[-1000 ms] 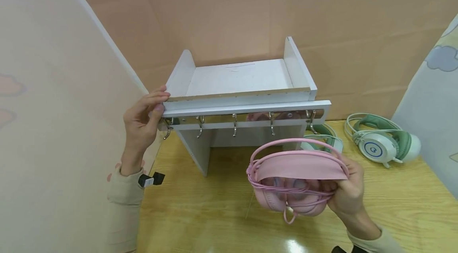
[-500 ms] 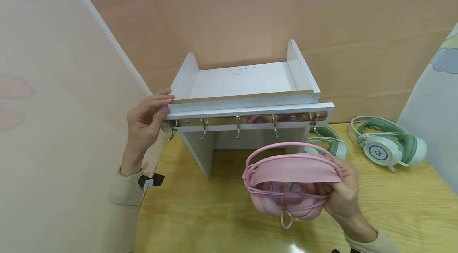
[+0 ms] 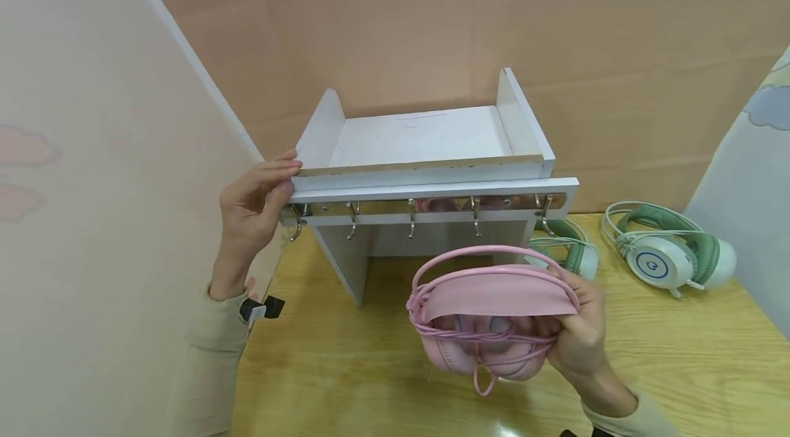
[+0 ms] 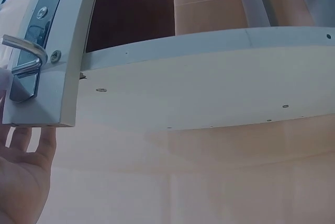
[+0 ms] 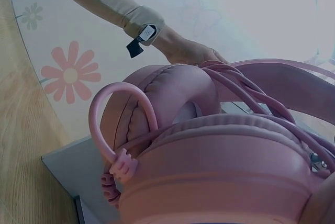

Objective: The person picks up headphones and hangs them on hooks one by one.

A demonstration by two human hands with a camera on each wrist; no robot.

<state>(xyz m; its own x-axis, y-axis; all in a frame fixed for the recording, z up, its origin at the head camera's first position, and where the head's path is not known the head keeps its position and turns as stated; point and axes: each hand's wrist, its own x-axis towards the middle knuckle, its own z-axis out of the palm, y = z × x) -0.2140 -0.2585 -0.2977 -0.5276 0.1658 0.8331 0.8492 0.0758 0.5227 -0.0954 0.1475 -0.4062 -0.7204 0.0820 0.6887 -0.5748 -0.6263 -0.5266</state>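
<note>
In the head view, my left hand [image 3: 252, 207] grips the left end of a white shelf [image 3: 426, 138]. Its thumb lies at the front hook rail [image 3: 432, 217] and its fingers reach over the top edge. Several metal hooks [image 3: 411, 219] line that rail. The left wrist view shows fingers [image 4: 46, 143] behind the rail's end. Pink headphones [image 3: 500, 293], their cable wound around them, hang from my right hand [image 3: 583, 327], which holds the headband's right side, below and in front of the hooks. The right wrist view has the pink ear cup [image 5: 220, 166] close up.
White-and-green headphones [image 3: 666, 248] lie on the wooden tabletop [image 3: 691, 355] at the right. Another green pair [image 3: 574, 252] sits partly hidden behind the shelf's right side. A pale wall [image 3: 111, 217] stands close on the left; brown paper [image 3: 432, 18] covers the back.
My right hand has moved left with the pink headphones. The left hand keeps its grip on the shelf. The whole head view has shifted slightly.
</note>
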